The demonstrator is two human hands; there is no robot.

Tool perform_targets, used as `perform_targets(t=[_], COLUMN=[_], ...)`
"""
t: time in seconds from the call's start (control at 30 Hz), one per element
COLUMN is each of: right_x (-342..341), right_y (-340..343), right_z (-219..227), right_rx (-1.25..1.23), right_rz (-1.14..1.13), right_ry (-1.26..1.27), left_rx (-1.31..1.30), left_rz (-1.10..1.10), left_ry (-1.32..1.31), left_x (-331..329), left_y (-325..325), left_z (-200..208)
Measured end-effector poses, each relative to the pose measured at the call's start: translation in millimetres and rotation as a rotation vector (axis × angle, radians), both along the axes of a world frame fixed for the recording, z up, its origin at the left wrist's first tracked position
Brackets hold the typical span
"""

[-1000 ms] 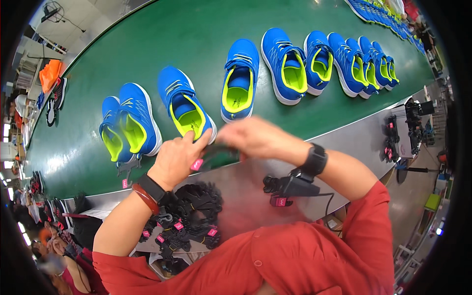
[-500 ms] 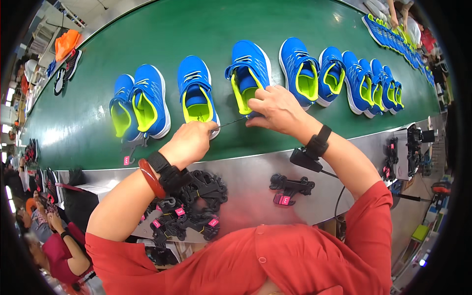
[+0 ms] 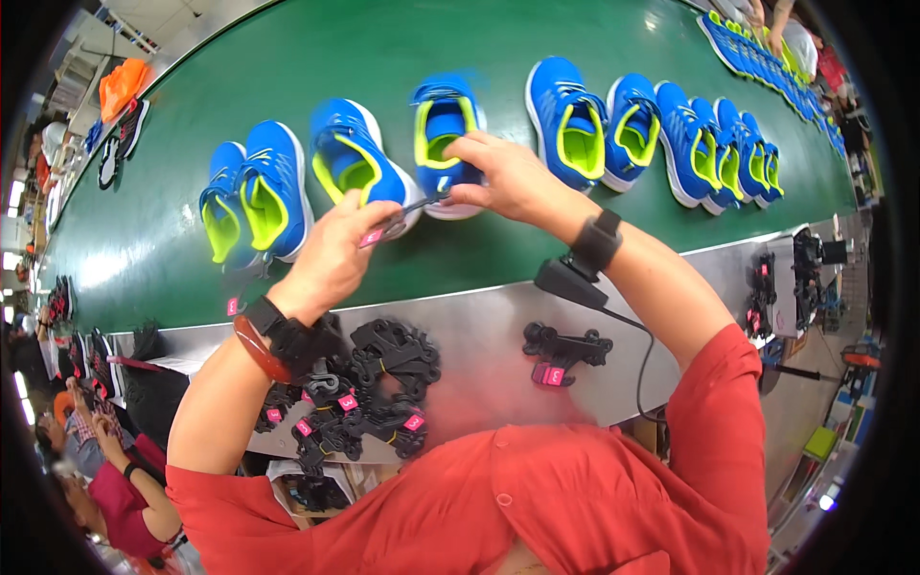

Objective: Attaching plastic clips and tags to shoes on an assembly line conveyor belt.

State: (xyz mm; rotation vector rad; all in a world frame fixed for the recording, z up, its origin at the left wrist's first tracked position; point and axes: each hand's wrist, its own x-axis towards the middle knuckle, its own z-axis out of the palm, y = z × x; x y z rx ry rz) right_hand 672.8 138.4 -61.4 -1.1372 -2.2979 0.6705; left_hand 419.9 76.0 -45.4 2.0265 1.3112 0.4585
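Observation:
My left hand (image 3: 333,247) is closed on a black plastic shoe hanger (image 3: 419,204) with a pink tag, its thin arm reaching toward the right. My right hand (image 3: 517,182) pinches the heel of a blue sneaker (image 3: 444,123) with lime-green lining, where the hanger's end meets the heel loop. Exactly how the hanger sits in the loop is too small to tell. Just left of it a second blue sneaker (image 3: 337,117) stands at a slant, its heel by my left fingers. Another pair of blue sneakers (image 3: 280,158) stands farther left, a hanger at its heels.
Several blue sneakers (image 3: 565,91) line the right of the green table (image 3: 383,48). On the metal ledge (image 3: 479,331) lie a heap of black hangers (image 3: 398,359) and a smaller bunch (image 3: 565,345). Black shoes (image 3: 132,125) and an orange cloth (image 3: 123,86) are far left. Other people work nearby.
Both hands have moved up and slightly left. The two middle sneakers have turned and come closer together at their heels. The pink tag now shows by my left fingers.

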Motion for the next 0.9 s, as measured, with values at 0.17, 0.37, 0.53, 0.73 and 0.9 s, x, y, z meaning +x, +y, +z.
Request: perform_targets(t=[0.17, 0.37, 0.53, 0.73, 0.9], right_x=[37, 116, 137, 155, 159], right_y=[-24, -120, -161, -162, -141], right_z=[-12, 10, 4, -12, -18], right_rx=[0.012, -0.309, -0.304, -0.376, -0.986], right_rz=[0.139, 0.259, 0.225, 0.178, -0.137], right_ry=[0.001, -0.088, -0.405, -0.153, 0.468], left_rx=[-0.04, 0.58, 0.464, 0.341, 0.277], left_rz=[-0.112, -0.161, -0.263, -0.409, -0.363], left_ry=[0.483, 0.407, 0.158, 0.182, 0.082], left_x=[11, 60, 148, 197, 195], left_y=[0, 19, 49, 81, 74], left_z=[13, 39, 4, -28, -41])
